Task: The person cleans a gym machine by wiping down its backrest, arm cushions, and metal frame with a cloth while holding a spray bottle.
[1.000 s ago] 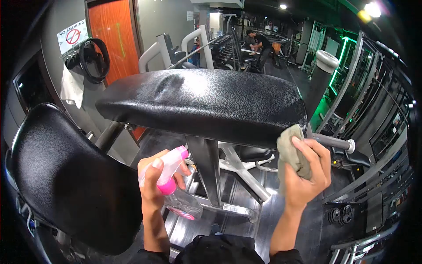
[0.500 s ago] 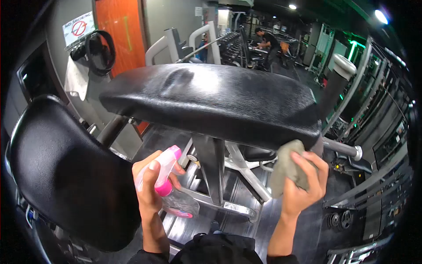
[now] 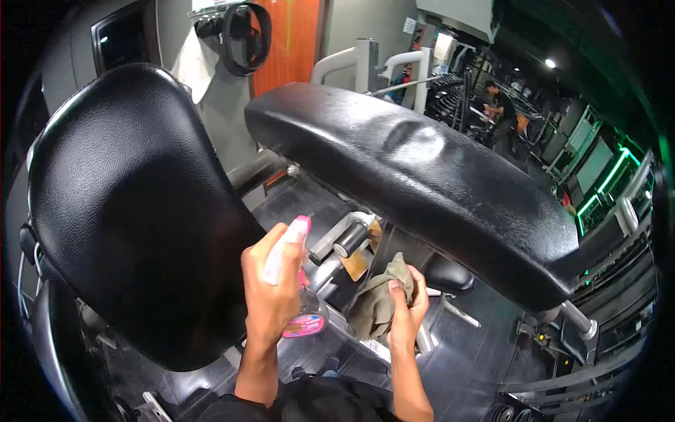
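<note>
My left hand (image 3: pixel 271 285) is wrapped round the neck and trigger of a clear spray bottle (image 3: pixel 309 316) with a pink and white head. The bottle stands upright in the air, beside the right edge of a black padded backrest (image 3: pixel 133 190). To the right, my right hand (image 3: pixel 408 306) grips a crumpled grey-green cloth (image 3: pixel 376 302), which hangs partly loose below the fingers. Beyond both hands stretches a long black arm pad (image 3: pixel 422 169) with a glossy top; neither hand touches it.
A grey machine frame (image 3: pixel 344 235) stands under the pad. On the left wall hang a black belt (image 3: pixel 246 39) and a white cloth or paper (image 3: pixel 195 67), near an orange door (image 3: pixel 287 42). Another person (image 3: pixel 503 116) bends over equipment in the background, by racks of dumbbells (image 3: pixel 446 95).
My view has turned left and down, bringing the backrest nearer the middle. The right hand with the cloth has come away from the pad's end, closer to the spray bottle.
</note>
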Motion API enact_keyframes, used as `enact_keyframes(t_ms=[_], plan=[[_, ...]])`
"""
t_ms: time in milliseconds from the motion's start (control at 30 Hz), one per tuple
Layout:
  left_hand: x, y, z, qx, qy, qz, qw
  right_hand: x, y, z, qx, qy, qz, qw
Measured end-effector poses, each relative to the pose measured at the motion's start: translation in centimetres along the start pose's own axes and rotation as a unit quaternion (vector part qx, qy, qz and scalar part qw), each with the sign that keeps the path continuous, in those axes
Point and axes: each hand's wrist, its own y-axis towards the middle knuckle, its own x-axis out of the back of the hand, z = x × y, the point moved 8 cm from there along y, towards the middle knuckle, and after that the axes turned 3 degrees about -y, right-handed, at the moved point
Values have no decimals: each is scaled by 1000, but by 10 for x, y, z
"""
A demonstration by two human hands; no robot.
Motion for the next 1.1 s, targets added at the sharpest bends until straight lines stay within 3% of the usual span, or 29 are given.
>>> enact_keyframes(t_ms=[133, 233, 400, 533, 733, 800, 867, 933, 1000, 1067, 1100], plan=[[0, 1, -4, 9, 38, 9, 999, -32, 3, -27, -90, 84, 61, 991], [10, -6, -16, -65, 64, -3, 996, -65, 10, -35, -175, 107, 138, 969], [28, -9, -21, -37, 126, 1, 991, -139, 32, -29, -249, 155, 194, 936], [24, -6, -19, -54, 143, 30, 988, -209, 58, -49, -303, 331, 300, 842], [24, -7, -21, -66, 140, 53, 987, -196, 48, -35, -307, 372, 298, 824], [24, -7, -21, -61, 127, 67, 988, -167, 48, -52, -320, 353, 217, 852], [23, -7, -22, -56, 151, 64, 985, -137, 33, -43, -314, 335, 202, 865], [24, -7, -21, -50, 173, 61, 982, -125, 27, -38, -274, 524, 322, 739], [23, -8, -20, -57, 145, 85, 984, -120, 32, -37, -261, 582, 333, 695], [22, -8, -19, -63, 149, 80, 984, -131, 35, -38, -266, 564, 368, 689], [22, -7, -20, -72, 155, 75, 982, -118, 37, -31, -99, 344, 232, 904]])
